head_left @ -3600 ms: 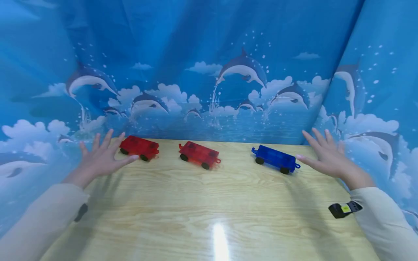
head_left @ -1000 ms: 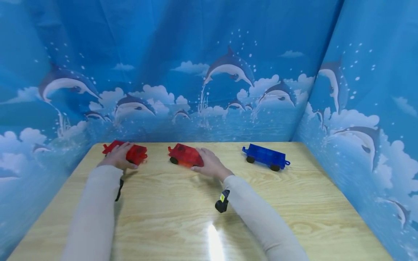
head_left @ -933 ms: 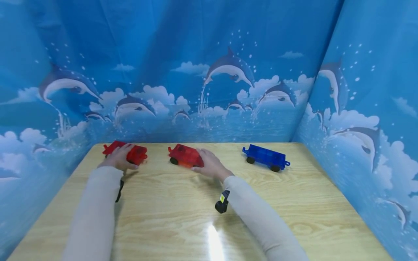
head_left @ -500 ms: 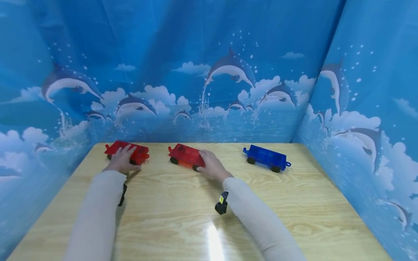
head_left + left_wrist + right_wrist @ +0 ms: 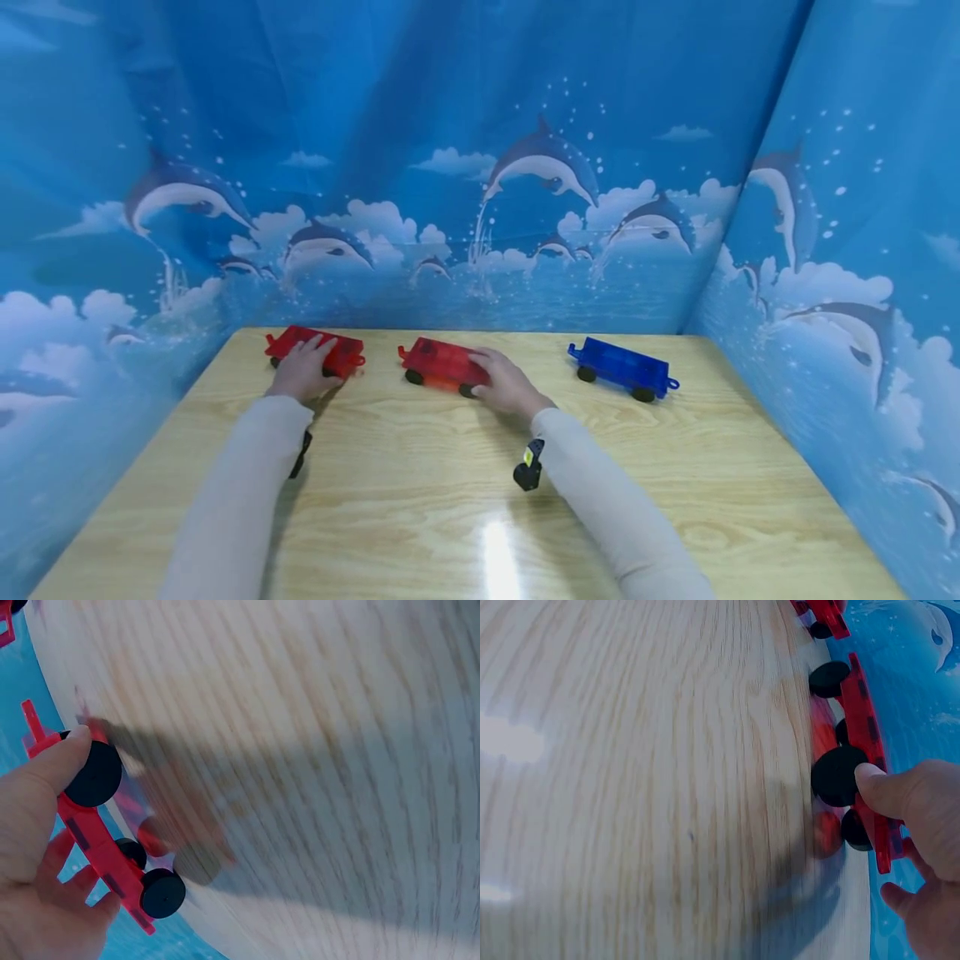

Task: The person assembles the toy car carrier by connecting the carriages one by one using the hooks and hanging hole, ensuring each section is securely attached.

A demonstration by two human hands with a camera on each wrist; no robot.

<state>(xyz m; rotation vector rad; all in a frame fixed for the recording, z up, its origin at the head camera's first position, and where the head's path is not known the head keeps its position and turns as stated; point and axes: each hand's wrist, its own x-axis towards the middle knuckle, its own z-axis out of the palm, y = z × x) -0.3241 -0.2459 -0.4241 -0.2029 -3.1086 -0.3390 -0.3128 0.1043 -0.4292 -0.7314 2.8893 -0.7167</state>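
In the head view my left hand (image 5: pixel 302 371) grips a red toy wagon (image 5: pixel 347 354) at the back left. The left wrist view shows its thumb (image 5: pixel 64 761) against a black wheel, with the other fingers behind the wagon body. My right hand (image 5: pixel 508 385) holds the right end of a second red toy wagon (image 5: pixel 438 360), thumb (image 5: pixel 881 787) on a wheel in the right wrist view. Both wagons stand in a row with a gap between them, hook and ring facing each other. A blue toy wagon (image 5: pixel 624 363) stands untouched to the right.
The wood-grain table (image 5: pixel 420 483) ends just behind the wagons. A blue curtain (image 5: pixel 420 283) with printed dolphins hangs behind and at the sides. Both wrists wear small black cameras, the right one (image 5: pixel 528 467) showing plainly.
Both hands came down from being spread wide and took hold of the red wagons. In the last half second the head view shifted, and the gap between the red wagons looks slightly narrower.
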